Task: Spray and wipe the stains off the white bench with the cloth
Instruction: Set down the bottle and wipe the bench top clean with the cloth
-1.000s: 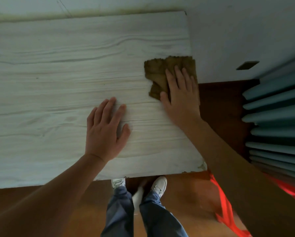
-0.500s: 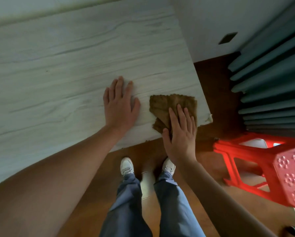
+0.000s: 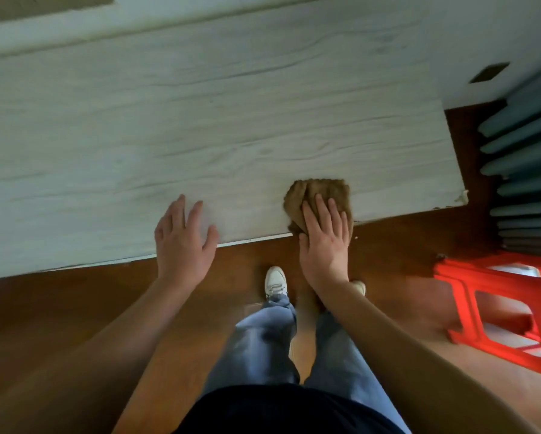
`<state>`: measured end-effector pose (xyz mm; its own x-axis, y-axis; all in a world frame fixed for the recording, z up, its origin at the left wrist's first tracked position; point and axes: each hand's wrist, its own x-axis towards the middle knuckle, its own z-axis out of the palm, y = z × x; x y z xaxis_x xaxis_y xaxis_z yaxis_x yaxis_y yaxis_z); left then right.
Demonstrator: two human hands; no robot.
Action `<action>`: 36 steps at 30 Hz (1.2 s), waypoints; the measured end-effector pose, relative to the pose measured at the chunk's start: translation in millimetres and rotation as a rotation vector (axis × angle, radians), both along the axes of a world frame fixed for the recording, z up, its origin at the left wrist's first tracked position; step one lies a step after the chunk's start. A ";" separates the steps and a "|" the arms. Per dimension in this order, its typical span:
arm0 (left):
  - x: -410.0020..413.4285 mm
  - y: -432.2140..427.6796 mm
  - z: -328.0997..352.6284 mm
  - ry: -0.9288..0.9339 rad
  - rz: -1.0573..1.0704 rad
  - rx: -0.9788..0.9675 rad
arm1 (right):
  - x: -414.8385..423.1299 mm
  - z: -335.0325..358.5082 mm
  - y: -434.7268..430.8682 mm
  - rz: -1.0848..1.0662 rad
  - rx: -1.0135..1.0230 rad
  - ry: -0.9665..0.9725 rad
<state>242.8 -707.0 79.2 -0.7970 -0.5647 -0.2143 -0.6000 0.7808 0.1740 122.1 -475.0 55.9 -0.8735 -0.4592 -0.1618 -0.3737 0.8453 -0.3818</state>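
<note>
The white wood-grain bench [image 3: 200,120] fills the upper part of the head view. A crumpled brown cloth [image 3: 321,195] lies at its near edge, partly hanging over it. My right hand [image 3: 324,242] presses flat on the cloth, fingers on the fabric, palm past the bench edge. My left hand [image 3: 183,242] rests at the near edge to the left of the cloth, fingers spread, holding nothing. No spray bottle is in view.
A red plastic stool [image 3: 501,308] stands on the brown floor at the right. Grey-green curtain folds [image 3: 526,158] hang beyond the bench's right end. My legs and white shoes [image 3: 275,281] are below the bench edge. A white wall runs behind.
My right hand dragged the cloth from the bench's far right corner down to its near edge. My left hand slid back to the near edge. The view pulled back.
</note>
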 end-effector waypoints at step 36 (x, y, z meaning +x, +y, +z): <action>39.8 -43.7 3.3 -0.044 -0.070 0.069 | -10.8 1.7 1.0 0.003 0.064 0.006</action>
